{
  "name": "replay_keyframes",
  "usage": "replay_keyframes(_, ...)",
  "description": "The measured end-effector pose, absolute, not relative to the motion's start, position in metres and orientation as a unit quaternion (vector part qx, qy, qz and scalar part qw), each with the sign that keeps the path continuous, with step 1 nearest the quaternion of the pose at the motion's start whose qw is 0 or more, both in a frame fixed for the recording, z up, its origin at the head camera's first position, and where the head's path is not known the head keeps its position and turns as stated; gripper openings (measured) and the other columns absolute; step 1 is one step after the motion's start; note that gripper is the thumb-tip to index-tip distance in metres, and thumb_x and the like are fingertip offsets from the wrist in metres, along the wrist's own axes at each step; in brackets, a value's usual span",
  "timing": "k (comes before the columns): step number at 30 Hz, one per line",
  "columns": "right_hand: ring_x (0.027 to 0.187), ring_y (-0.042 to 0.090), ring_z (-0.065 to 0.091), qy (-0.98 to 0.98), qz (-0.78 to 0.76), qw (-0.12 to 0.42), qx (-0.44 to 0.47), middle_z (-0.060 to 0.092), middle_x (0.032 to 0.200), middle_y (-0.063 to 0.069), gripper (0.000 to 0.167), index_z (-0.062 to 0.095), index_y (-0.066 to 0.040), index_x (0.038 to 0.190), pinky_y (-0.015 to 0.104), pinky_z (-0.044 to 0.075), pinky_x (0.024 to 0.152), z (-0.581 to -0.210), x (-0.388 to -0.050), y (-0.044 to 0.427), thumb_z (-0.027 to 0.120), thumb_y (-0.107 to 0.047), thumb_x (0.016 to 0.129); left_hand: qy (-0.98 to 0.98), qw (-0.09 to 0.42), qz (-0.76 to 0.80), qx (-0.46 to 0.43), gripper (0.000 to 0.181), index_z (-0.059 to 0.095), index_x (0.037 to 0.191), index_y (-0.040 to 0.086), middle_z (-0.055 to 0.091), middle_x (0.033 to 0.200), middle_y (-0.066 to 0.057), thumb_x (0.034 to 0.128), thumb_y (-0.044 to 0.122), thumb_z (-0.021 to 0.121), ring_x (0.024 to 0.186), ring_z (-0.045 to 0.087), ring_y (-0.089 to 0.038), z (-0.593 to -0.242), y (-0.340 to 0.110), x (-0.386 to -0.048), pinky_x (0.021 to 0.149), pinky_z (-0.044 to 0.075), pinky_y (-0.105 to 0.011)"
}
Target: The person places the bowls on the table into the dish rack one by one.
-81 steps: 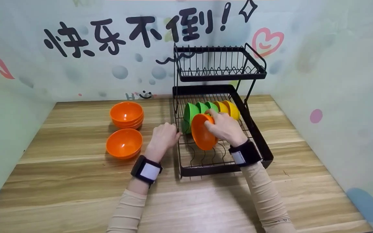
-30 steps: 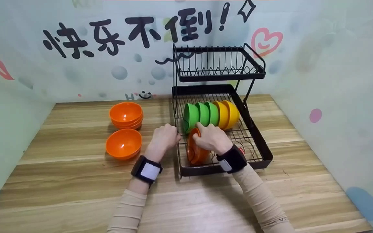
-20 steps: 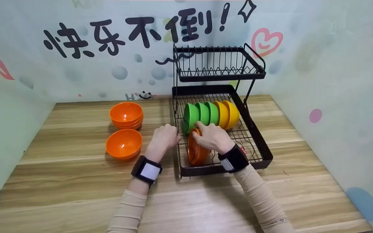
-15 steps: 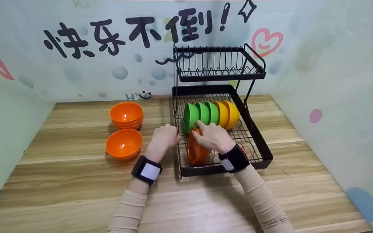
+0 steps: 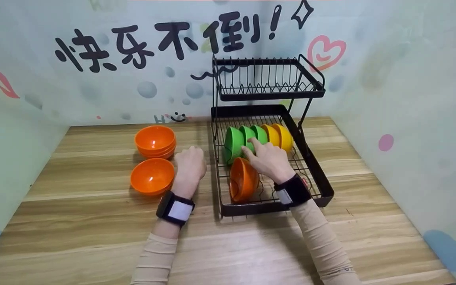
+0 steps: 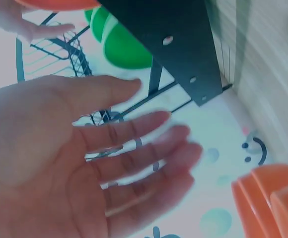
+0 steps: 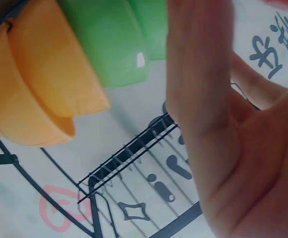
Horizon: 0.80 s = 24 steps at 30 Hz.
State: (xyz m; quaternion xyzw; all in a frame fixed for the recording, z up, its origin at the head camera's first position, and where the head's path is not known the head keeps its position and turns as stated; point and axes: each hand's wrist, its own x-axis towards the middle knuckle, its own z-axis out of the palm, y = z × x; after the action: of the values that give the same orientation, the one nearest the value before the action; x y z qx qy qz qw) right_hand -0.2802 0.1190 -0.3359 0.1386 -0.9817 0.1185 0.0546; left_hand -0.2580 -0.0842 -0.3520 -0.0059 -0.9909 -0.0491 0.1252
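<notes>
Showing fingers apart, your right hand [image 5: 269, 160] hovers over an orange bowl [image 5: 244, 181] on edge at near left in the black dish rack [image 5: 247, 209]; your left hand [image 5: 189, 166], fingers loose, hangs beside another orange bowl [image 5: 152, 176].

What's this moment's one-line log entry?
left hand: empty, between rack and table bowls | right hand: empty, over rack | orange bowl: racked, front | green bowls, yellow bowls: racked behind

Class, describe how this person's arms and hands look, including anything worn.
The left sleeve and right sleeve are beige and wrinkled, the right with small dark marks. Black wristbands carry whitish patches. The left hand and right hand are bare.
</notes>
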Motion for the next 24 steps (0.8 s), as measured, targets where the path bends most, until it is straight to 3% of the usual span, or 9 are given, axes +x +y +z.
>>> replay_keyframes(3, 0.084, 0.041, 0.066, -0.983, 0.122, 0.060, 0.126, 0.067, 0.099, 0.023, 0.056, 0.048, -0.017, 0.134, 0.052, 0.052, 0.066, -0.335, -0.284, 0.123, 0.031, -0.055, 0.097, -0.992, 0.110, -0.039, 0.042, 0.016, 0.072, 0.090, 0.001, 0.070, 0.089, -0.016, 0.0860, 0.009, 0.058, 0.082, 0.068, -0.033, -0.350, -0.090, -0.256, 0.065, 0.056, -0.042)
replay_keyframes(6, 0.084, 0.041, 0.066, -0.984, 0.122, 0.060, 0.115, 0.066, 0.102, 0.024, 0.058, 0.047, -0.016, 0.136, 0.051, 0.052, 0.066, -0.333, -0.287, 0.126, 0.031, -0.056, 0.097, -0.993, 0.064, -0.039, 0.089, 0.018, 0.071, 0.096, 0.001, 0.071, 0.096, -0.016, 0.0848, 0.009, 0.058, 0.088, 0.068, -0.031, -0.349, -0.095, -0.257, 0.070, 0.056, -0.039)
replay_keyframes(13, 0.085, 0.038, 0.066, -0.985, 0.116, 0.064, 0.107, 0.066, 0.101, 0.021, 0.059, 0.047, -0.014, 0.135, 0.050, 0.052, 0.064, -0.331, -0.288, 0.131, 0.031, -0.056, 0.097, -0.988, -0.029, -0.071, 0.135, 0.029, 0.065, 0.112, -0.002, 0.066, 0.113, -0.020, 0.0888, 0.010, 0.053, 0.098, 0.066, -0.034, -0.354, -0.110, -0.268, 0.069, 0.057, -0.046)
replay_keyframes(24, 0.082, 0.039, 0.066, -0.986, 0.113, 0.060, 0.106, 0.066, 0.097, 0.021, 0.058, 0.047, -0.014, 0.135, 0.050, 0.051, 0.062, -0.332, -0.288, 0.131, 0.031, -0.055, 0.098, -0.982, -0.068, -0.103, 0.143, 0.033, 0.062, 0.119, -0.002, 0.062, 0.122, -0.018, 0.0945, 0.007, 0.042, 0.111, 0.062, -0.032, -0.373, -0.127, -0.276, 0.082, 0.054, -0.041)
